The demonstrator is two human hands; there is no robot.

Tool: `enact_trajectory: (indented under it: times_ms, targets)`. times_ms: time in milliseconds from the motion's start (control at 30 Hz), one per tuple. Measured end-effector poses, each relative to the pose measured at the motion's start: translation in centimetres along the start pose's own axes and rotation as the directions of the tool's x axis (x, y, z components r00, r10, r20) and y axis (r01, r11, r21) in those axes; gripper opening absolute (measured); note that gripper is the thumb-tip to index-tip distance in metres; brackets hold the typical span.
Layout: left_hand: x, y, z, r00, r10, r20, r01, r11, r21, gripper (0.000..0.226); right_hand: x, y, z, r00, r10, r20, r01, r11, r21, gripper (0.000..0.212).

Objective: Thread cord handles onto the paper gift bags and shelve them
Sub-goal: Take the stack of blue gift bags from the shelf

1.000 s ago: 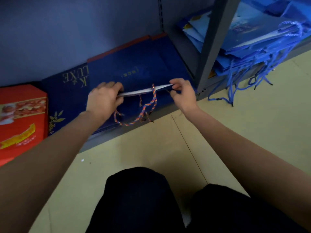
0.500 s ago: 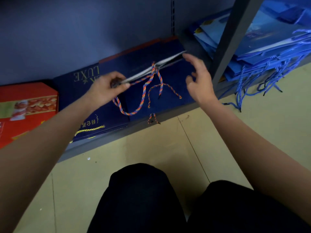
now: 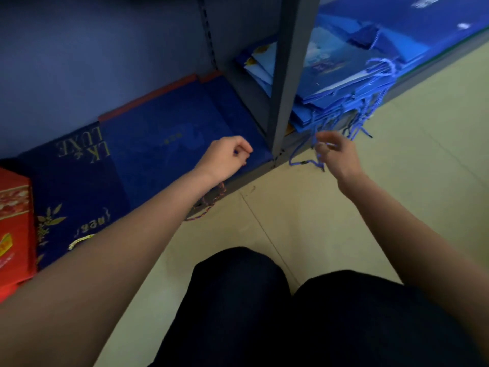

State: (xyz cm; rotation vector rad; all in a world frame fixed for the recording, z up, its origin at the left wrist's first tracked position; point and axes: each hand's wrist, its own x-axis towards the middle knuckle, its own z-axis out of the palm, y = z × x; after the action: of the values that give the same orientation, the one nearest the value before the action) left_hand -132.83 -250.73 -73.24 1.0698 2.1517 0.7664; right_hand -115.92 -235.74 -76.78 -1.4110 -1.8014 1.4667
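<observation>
Since half a second ago my left hand (image 3: 225, 157) has let go of the bag (image 3: 182, 144), which now lies flat on the shelf (image 3: 254, 178), cord (image 3: 206, 202) dangling over its edge. Both hands hold nothing: left loosely curled, right hand (image 3: 336, 154) relaxed near the blue bags (image 3: 341, 75). I judge this bag shelved.

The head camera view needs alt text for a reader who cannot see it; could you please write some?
A person's left hand hovers loosely curled over a dark blue gift bag lying flat on a bottom shelf, its multicoloured cord handle hanging over the edge. The right hand is beside light blue bags' dangling cords.
</observation>
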Motion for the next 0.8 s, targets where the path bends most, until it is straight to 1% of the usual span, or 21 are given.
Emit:
enact_trajectory:
  times_ms: [67, 133, 167, 200, 233, 267, 300, 333, 367, 433, 467, 533, 600, 700, 800]
  targets:
    - [0.9, 2.1, 1.4, 0.994, 0.109, 0.008, -0.109, 0.994, 0.023, 0.023, 1.5, -0.3, -1.9, 0.999, -0.024, -0.029, 0.024, 1.000, -0.017, 0.028]
    - [1.8, 3.6, 2.6, 0.989, 0.148, 0.015, -0.148, 0.988, 0.037, 0.023, 3.2, -0.6, -3.1, 0.991, -0.110, -0.077, 0.102, 0.990, -0.103, 0.040]
    - [2.3, 4.0, 3.0, 0.989, 0.148, 0.014, -0.148, 0.988, 0.039, 0.023, 4.1, -0.7, -3.6, 0.979, -0.188, -0.083, 0.169, 0.966, -0.197, 0.049]
    - [2.7, 4.3, 3.2, 0.990, 0.137, 0.013, -0.138, 0.990, 0.037, 0.024, 4.9, -0.9, -4.0, 0.956, -0.289, -0.051, 0.254, 0.902, -0.348, 0.060]
    - [3.0, 4.5, 3.4, 0.993, 0.121, 0.011, -0.122, 0.992, 0.030, 0.024, 5.8, -1.0, -4.2, 0.919, -0.392, 0.037, 0.351, 0.772, -0.530, 0.071]
    - [3.2, 4.6, 3.5, 0.995, 0.103, 0.012, -0.104, 0.994, 0.019, 0.025, 6.8, -1.1, -4.2, 0.873, -0.457, 0.168, 0.438, 0.588, -0.680, 0.082]
    - [3.4, 4.7, 3.6, 0.996, 0.089, 0.012, -0.089, 0.996, 0.012, 0.026, 7.7, -1.3, -4.1, 0.835, -0.469, 0.289, 0.499, 0.419, -0.759, 0.091]
    - [3.4, 4.7, 3.7, 0.997, 0.080, 0.015, -0.080, 0.997, 0.018, 0.027, 8.7, -1.5, -3.8, 0.814, -0.450, 0.367, 0.530, 0.315, -0.787, 0.096]
    - [3.4, 4.8, 3.9, 0.997, 0.075, 0.020, -0.076, 0.997, 0.023, 0.027, 9.7, -1.5, -3.5, 0.815, -0.420, 0.399, 0.534, 0.279, -0.798, 0.097]
    - [3.5, 4.7, 4.3, 0.998, 0.065, 0.027, -0.065, 0.998, 0.006, 0.027, 11.3, -0.8, -3.2, 0.833, -0.391, 0.391, 0.514, 0.286, -0.809, 0.088]
    - [3.4, 4.6, 4.3, 0.998, 0.047, 0.030, -0.046, 0.999, -0.010, 0.027, 11.7, -0.3, -3.2, 0.828, -0.412, 0.381, 0.515, 0.288, -0.807, 0.080]
    - [3.5, 4.5, 4.3, 0.999, 0.026, 0.033, -0.025, 0.999, -0.020, 0.027, 12.1, 0.2, -3.8, 0.791, -0.490, 0.367, 0.534, 0.260, -0.804, 0.065]
    - [3.6, 4.5, 4.3, 0.999, 0.037, 0.036, -0.038, 0.999, 0.024, 0.027, 12.3, -0.7, -5.0, 0.761, -0.544, 0.353, 0.550, 0.252, -0.797, 0.054]
    - [3.8, 5.2, 4.9, 0.997, 0.049, 0.058, -0.051, 0.998, 0.028, 0.029, 13.2, -3.3, -7.9, 0.755, -0.577, 0.310, 0.556, 0.315, -0.769, 0.048]
    - [4.4, 6.6, 6.2, 0.996, 0.051, 0.074, -0.052, 0.999, 0.005, 0.034, 13.8, -5.6, -11.1, 0.771, -0.604, 0.203, 0.522, 0.416, -0.745, 0.047]
